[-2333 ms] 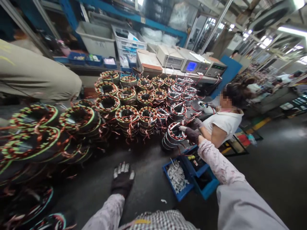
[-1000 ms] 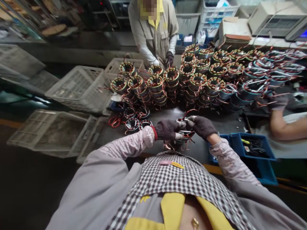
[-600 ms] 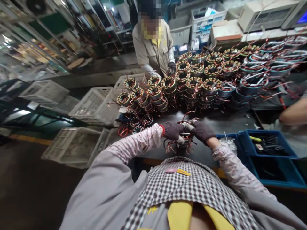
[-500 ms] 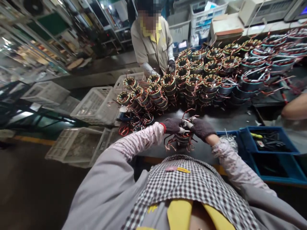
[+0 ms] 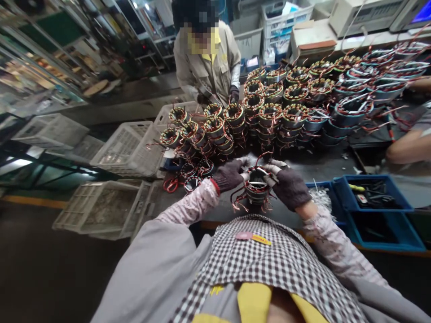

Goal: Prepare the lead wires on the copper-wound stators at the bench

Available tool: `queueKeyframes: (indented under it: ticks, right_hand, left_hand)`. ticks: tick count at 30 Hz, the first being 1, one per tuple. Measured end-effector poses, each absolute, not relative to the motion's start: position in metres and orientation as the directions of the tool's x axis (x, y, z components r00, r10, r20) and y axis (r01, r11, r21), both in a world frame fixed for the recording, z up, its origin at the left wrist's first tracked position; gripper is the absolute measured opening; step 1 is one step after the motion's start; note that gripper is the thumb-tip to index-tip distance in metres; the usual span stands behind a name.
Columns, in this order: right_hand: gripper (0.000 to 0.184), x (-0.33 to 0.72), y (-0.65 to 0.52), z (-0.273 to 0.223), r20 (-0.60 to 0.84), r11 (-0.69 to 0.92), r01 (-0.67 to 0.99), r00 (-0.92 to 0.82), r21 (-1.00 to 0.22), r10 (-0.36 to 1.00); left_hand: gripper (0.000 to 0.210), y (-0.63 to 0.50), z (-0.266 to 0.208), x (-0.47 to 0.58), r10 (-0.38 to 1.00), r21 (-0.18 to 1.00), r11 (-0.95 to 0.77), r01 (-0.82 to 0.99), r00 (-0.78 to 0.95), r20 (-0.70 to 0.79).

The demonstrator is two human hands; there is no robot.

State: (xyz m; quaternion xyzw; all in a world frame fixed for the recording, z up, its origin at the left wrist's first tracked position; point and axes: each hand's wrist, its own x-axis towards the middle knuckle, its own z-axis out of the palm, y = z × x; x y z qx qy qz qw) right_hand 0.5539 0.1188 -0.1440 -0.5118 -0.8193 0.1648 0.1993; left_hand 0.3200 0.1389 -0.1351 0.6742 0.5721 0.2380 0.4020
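In front of my apron stands a wound motor stator [image 5: 257, 194], upright on the dark bench, with copper-red leads splayed round its base and white sleeves across its top. My left hand [image 5: 230, 175], in a dark glove with pale fingertips, is at the stator's left rim, its thumb against the near edge. From the right, my right hand [image 5: 288, 183], gloved the same way, curls its fingers and thumb at the upper rim. One red lead rises between the hands. The fingers' far sides are partly hidden.
Stacked stators [image 5: 269, 114] fill the bench beyond. A person [image 5: 210, 63] works opposite; another person's arm [image 5: 409, 143] shows at right. Blue trays [image 5: 380, 211] with tools sit right, beside white bits [image 5: 321, 197]. Plastic crates [image 5: 101, 208] stand left; red wire loops [image 5: 170, 185] lie nearby.
My hands have moved apart from the stator's top centre to its left and right sides, uncovering its opening. The person opposite has brought their hands lower, and the whole view has shifted slightly.
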Motion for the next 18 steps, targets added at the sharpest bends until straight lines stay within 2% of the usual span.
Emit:
queueKeyframes:
  ticks: [1, 3, 6, 9, 12, 14, 16, 18]
  right_hand:
    - [0.033, 0.553, 0.113, -0.143, 0.211, 0.503, 0.738, -0.459, -0.449, 0.863]
    - [0.026, 0.544, 0.105, -0.14, 0.227, 0.62, 0.685, -0.581, -0.382, 0.782]
    - [0.022, 0.524, 0.1, -0.136, 0.143, 0.632, 0.685, -0.629, -0.364, 0.764]
    - [0.017, 0.517, 0.1, -0.135, 0.111, 0.538, 0.66, -0.573, -0.525, 0.812]
    - [0.024, 0.53, 0.103, -0.134, 0.132, 0.461, 0.436, -0.601, -0.773, 0.789]
    - [0.028, 0.539, 0.105, -0.133, 0.151, 0.431, 0.383, -0.579, -0.817, 0.801]
    - [0.028, 0.542, 0.105, -0.134, 0.145, 0.447, 0.528, -0.516, -0.722, 0.844]
    - [0.026, 0.536, 0.103, -0.136, 0.135, 0.453, 0.721, -0.455, -0.525, 0.88]
  left_hand:
    - [0.036, 0.136, -0.136, 0.312, 0.98, 0.826, -0.033, 0.562, 0.182, -0.085]
    - [0.035, 0.129, -0.14, 0.3, 0.99, 0.858, -0.028, 0.512, 0.133, -0.047]
    - [0.022, 0.114, -0.149, 0.297, 0.972, 0.894, -0.057, 0.444, 0.228, -0.051]
    - [0.022, 0.098, -0.154, 0.302, 0.949, 0.925, -0.112, 0.362, 0.316, -0.009]
    - [0.028, 0.087, -0.151, 0.305, 0.932, 0.942, -0.13, 0.31, 0.363, 0.009]
    - [0.032, 0.083, -0.148, 0.305, 0.911, 0.949, -0.155, 0.273, 0.411, 0.031]
    - [0.033, 0.082, -0.145, 0.306, 0.901, 0.942, -0.18, 0.283, 0.431, 0.043]
    - [0.033, 0.081, -0.146, 0.308, 0.918, 0.926, -0.163, 0.339, 0.396, 0.017]
